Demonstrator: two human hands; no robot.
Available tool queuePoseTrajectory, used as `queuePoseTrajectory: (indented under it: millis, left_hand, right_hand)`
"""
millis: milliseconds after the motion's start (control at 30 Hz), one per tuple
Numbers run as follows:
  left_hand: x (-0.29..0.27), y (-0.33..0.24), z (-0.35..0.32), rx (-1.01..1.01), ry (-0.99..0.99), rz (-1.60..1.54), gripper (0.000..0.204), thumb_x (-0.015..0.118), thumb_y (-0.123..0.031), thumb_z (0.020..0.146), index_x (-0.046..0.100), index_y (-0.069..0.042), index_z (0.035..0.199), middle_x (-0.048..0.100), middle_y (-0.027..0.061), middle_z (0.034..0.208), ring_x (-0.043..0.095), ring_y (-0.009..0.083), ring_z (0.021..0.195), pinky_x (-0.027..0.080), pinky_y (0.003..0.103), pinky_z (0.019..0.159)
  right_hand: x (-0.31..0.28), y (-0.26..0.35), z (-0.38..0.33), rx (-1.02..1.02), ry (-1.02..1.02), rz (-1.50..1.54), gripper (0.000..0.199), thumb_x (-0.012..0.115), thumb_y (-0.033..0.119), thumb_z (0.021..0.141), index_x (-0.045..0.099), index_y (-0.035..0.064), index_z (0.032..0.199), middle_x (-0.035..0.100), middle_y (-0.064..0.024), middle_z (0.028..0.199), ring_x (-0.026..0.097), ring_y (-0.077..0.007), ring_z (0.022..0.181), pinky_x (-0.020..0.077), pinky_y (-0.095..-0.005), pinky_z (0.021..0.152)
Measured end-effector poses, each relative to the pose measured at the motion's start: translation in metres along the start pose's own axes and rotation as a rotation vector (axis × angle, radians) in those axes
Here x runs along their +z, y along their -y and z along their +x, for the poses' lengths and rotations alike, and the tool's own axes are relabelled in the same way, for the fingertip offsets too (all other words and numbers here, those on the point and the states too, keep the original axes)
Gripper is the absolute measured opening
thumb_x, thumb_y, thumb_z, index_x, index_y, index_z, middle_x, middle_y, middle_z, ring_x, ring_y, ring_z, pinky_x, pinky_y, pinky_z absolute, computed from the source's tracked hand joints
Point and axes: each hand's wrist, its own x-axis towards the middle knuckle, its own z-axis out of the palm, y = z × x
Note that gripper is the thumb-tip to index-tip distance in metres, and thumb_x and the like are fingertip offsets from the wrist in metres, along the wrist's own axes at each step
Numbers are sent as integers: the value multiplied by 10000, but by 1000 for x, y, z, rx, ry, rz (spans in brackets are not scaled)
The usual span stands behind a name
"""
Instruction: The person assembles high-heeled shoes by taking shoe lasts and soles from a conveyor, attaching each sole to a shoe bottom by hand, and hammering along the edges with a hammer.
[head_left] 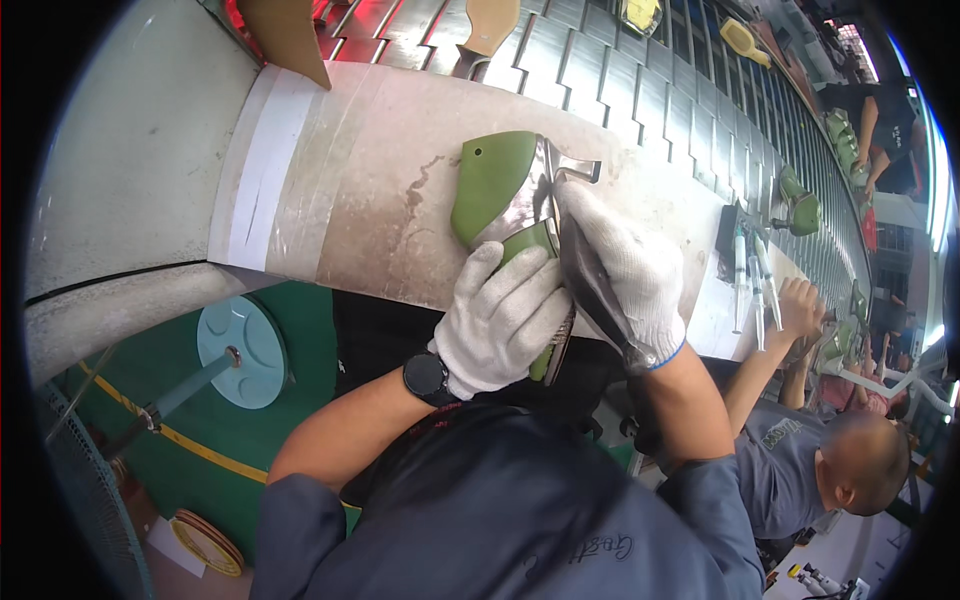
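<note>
A green shoe last with a small round hole near its top lies over the near edge of the worktop, partly covered by a shiny silver shoe upper. My left hand, in a white knit glove, has its fingers bent over the lower part of the last and holds it. Below those fingers more green and a ridged edge show. In a matching glove, my right hand is closed around a long dark curved piece, pressed close to the upper. A bent metal end sticks out past its fingers; its join is hidden.
A slatted metal conveyor runs along the far side, carrying a wooden paddle-shaped piece, a yellow brush and green lasts. Several syringes lie at right, near a co-worker's hand. A blue round base stands lower left.
</note>
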Motion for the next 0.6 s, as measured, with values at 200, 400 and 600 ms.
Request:
queuePoseTrajectory:
  millis: [200, 400, 600]
  left_hand:
    - [-3, -1, 3, 0, 14, -2, 330, 710, -148, 956, 693, -82, 1279, 668, 138, 1359, 602, 318, 1406, 369, 583, 1284]
    - [-4, -1, 6, 11, 40, -10, 415, 710, -132, 947, 648, -63, 1352, 658, 154, 1388, 600, 352, 1406, 361, 600, 1280]
    - [-2, 4, -1, 80, 49, 3, 588, 766, -259, 960, 547, -45, 1462, 631, 184, 1443, 598, 395, 1401, 355, 633, 1281]
  right_hand:
    - [-15, 15, 17, -35, 183, -96, 461, 743, 104, 969, 668, 66, 1423, 751, -115, 942, 754, -316, 807, 578, -422, 709]
    - [-17, 11, 17, 2, 286, -242, 561, 774, 36, 883, 693, 64, 1437, 753, -110, 892, 761, -301, 779, 573, -407, 691]
    - [-32, 0, -12, 104, 171, -175, 282, 782, -22, 803, 766, 62, 1071, 734, -99, 852, 737, -305, 773, 569, -417, 729]
